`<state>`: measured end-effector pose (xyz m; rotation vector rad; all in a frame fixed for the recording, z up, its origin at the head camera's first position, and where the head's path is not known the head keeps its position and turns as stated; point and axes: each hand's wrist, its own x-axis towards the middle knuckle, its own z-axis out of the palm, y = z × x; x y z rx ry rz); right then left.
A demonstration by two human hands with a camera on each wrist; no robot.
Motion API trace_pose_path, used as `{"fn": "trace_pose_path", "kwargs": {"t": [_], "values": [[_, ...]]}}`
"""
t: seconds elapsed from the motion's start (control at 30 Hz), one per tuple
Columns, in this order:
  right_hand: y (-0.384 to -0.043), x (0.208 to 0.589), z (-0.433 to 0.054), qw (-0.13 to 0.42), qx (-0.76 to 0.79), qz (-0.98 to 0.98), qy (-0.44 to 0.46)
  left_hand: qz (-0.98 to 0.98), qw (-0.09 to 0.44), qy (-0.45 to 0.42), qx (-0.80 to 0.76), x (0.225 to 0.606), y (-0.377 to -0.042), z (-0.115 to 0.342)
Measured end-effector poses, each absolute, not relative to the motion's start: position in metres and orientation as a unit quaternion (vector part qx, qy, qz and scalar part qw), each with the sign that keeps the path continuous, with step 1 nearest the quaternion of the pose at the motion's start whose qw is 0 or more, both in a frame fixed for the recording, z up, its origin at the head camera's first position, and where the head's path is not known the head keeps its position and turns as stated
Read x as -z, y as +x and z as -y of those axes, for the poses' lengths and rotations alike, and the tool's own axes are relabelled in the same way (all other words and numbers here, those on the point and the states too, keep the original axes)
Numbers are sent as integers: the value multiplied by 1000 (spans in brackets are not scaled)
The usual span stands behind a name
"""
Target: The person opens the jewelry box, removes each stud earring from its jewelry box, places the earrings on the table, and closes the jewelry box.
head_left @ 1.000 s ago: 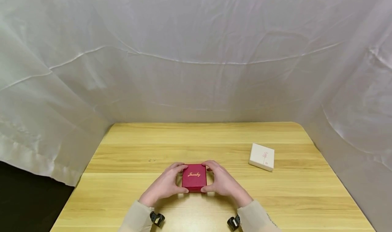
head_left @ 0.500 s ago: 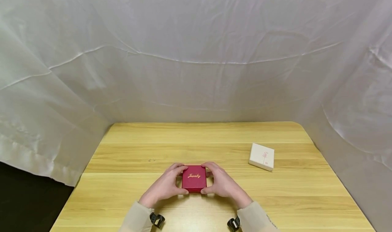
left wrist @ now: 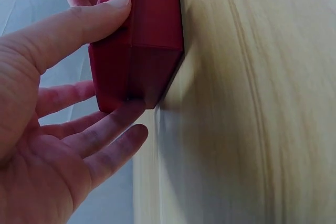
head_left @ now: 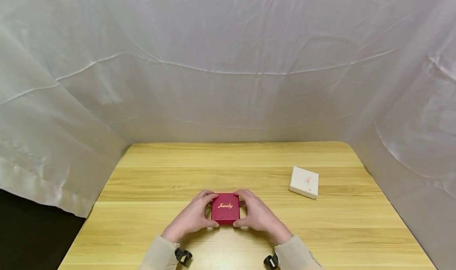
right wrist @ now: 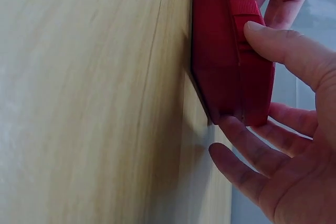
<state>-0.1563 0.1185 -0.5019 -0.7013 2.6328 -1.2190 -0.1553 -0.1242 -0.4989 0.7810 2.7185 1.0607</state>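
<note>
A small dark red jewelry box (head_left: 225, 208), its lid lettered "Jewelry" in gold, sits on the wooden table between both hands. My left hand (head_left: 194, 214) grips its left side, thumb at the front edge and fingers around the far corner. On the opposite side my right hand (head_left: 257, 213) holds it the same way. In the left wrist view the thumb (left wrist: 79, 27) presses beside a ribbed red ribbon band on the box (left wrist: 157, 30). The right wrist view shows the other thumb (right wrist: 283, 45) on the same front side. The lid is on; the contents are hidden.
A flat white box (head_left: 304, 182) with a pink flower print lies to the right on the table (head_left: 149, 183). Pale cloth (head_left: 228, 84) hangs behind and at both sides. A dark gap (head_left: 32, 230) shows at lower left. Each wrist wears a black strap-on device (head_left: 183, 256).
The red box and both hands have shifted very slightly toward the person. The grip stays the same and the white box has not visibly moved.
</note>
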Motion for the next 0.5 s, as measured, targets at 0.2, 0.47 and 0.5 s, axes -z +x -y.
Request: {"fn": "trace_pose_path", "kwargs": {"t": [0.2, 0.47, 0.5], "values": [[-156, 504, -117, 70, 383, -890, -238, -899, 64, 254, -351, 498, -155, 123], [-155, 503, -115, 64, 362, -900, -236, -905, 65, 252, -336, 501, -156, 122], [-155, 504, -115, 64, 359, -901, -235, -906, 65, 252, -334, 501, -156, 122]]}}
